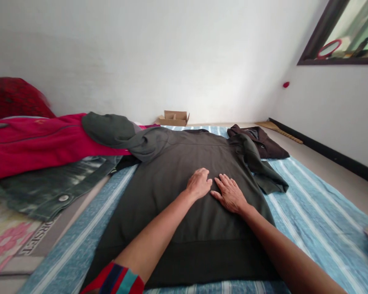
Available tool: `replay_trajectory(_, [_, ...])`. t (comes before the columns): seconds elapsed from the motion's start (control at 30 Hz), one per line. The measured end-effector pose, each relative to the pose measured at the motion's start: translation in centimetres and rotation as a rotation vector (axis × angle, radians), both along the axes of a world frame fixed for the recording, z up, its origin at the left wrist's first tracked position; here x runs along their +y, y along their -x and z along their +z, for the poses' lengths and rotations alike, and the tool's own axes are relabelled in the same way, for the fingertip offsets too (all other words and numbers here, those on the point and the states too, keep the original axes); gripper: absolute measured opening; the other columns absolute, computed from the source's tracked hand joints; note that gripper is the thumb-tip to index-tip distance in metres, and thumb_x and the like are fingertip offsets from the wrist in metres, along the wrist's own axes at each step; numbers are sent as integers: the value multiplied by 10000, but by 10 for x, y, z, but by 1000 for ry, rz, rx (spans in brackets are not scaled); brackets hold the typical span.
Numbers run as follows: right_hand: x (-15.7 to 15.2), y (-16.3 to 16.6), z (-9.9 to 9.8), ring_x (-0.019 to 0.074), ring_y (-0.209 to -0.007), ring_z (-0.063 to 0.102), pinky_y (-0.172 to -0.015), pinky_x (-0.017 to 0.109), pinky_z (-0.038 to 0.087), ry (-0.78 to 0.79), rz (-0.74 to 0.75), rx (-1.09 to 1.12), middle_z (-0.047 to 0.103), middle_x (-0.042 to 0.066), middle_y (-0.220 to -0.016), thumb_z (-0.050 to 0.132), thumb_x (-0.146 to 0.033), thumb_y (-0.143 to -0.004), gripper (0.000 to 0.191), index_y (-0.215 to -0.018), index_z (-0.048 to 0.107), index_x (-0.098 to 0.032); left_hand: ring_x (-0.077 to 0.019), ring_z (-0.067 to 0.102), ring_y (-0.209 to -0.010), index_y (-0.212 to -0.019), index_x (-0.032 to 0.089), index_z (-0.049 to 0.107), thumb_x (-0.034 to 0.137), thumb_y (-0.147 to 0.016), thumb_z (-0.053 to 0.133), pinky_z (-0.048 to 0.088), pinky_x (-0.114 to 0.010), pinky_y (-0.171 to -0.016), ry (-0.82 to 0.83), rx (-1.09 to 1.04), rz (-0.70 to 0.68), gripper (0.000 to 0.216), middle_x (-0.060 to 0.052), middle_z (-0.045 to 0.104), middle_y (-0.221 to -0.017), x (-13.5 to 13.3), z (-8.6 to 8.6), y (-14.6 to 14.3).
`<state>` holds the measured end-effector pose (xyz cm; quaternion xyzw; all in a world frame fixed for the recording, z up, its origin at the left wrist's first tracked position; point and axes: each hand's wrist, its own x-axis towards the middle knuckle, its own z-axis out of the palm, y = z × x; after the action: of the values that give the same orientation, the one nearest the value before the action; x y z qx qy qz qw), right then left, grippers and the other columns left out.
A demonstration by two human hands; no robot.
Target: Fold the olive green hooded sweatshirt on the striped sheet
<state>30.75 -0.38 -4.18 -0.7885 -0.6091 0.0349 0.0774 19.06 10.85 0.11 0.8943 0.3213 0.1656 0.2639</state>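
Note:
A dark olive sweatshirt [178, 163] lies spread flat on a blue striped sheet [313, 216]. Its left sleeve runs up over a red garment, and its right sleeve is bunched near the sheet's right side. My left hand [199, 183] rests palm down on the middle of the sweatshirt, fingers together and flat. My right hand [230, 194] lies flat right beside it, fingers stretched out. Neither hand holds anything.
A red jacket [33, 143] and a dark green denim garment [49, 183] lie at the left. A dark brown garment [260, 141] sits at the sheet's far right corner. By the wall stand a small cardboard box [174, 117] and a broom [279, 130].

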Motion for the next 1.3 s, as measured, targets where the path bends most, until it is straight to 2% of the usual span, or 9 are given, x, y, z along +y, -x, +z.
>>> replay_trajectory(0.1, [0,-1,-3,278,-1395,175,-1105,439,179,6,2,-18,250,144,-1505,234,-610,-913,708,-1425,340,-132,-281,307,-1349,-1212,86,546,320,-788,580,237,-420,-1106,-32,120,-101,486,-177,428,-1404,-28,2,31])
replay_trajectory(0.17, [-1,-2,-4,274,-1395,177,-1103,437,184,4,-1,-26,253,139,-1504,233,-622,-908,717,-1425,341,-136,-293,194,-1391,-1331,49,432,436,-833,515,179,-463,-1122,-81,255,-141,636,-195,309,-1469,-44,3,49])
replay_trajectory(0.27, [-2,-3,-7,271,-1392,188,-1100,437,196,-3,-4,-37,268,127,-1501,224,-637,-901,724,-1421,348,-149,-281,84,-1412,-1411,31,303,553,-873,387,130,-463,-1135,-147,431,-163,754,-186,185,-1514,-61,0,71])
replay_trajectory(0.33, [-2,-3,-9,270,-1389,198,-1097,438,203,-11,-3,-49,278,126,-1497,217,-641,-900,726,-1417,355,-150,-270,61,-1415,-1427,44,276,586,-878,348,121,-460,-1138,-160,459,-157,775,-174,153,-1523,-67,-6,81])
replay_trajectory(0.57, [-4,-4,-16,276,-1382,216,-1086,442,228,-38,12,-99,307,136,-1482,243,-600,-914,683,-1398,384,-139,-252,77,-1416,-1435,89,274,595,-895,295,127,-476,-1136,-185,385,-136,740,-145,149,-1531,-72,-23,92])
replay_trajectory(0.8, [-5,-6,-19,283,-1371,243,-1076,454,252,-46,19,-124,322,142,-1473,238,-600,-914,682,-1394,383,-137,-247,160,-1404,-1398,79,345,512,-916,345,192,-429,-1129,-226,294,-78,648,-147,250,-1506,-73,-14,104])
replay_trajectory(1.0, [-6,-5,-18,291,-1363,259,-1079,446,256,-40,13,-136,324,141,-1471,236,-585,-919,671,-1395,382,-135,-271,115,-1410,-1415,42,303,530,-915,335,165,-437,-1135,-286,373,136,700,-171,197,-1516,-57,-15,128])
replay_trajectory(1.17, [-6,-7,-21,290,-1362,260,-1077,450,261,-51,14,-136,328,140,-1469,250,-583,-916,663,-1388,391,-140,-270,98,-1413,-1435,68,273,608,-898,263,147,-481,-1127,-242,443,138,761,-160,177,-1522,-52,-28,140])
replay_trajectory(1.3, [-7,-8,-24,283,-1366,251,-1075,452,266,-63,21,-138,341,133,-1463,252,-584,-913,657,-1380,401,-145,-273,81,-1415,-1444,99,263,624,-888,255,135,-509,-1118,-221,453,132,765,-152,158,-1528,-54,-27,142])
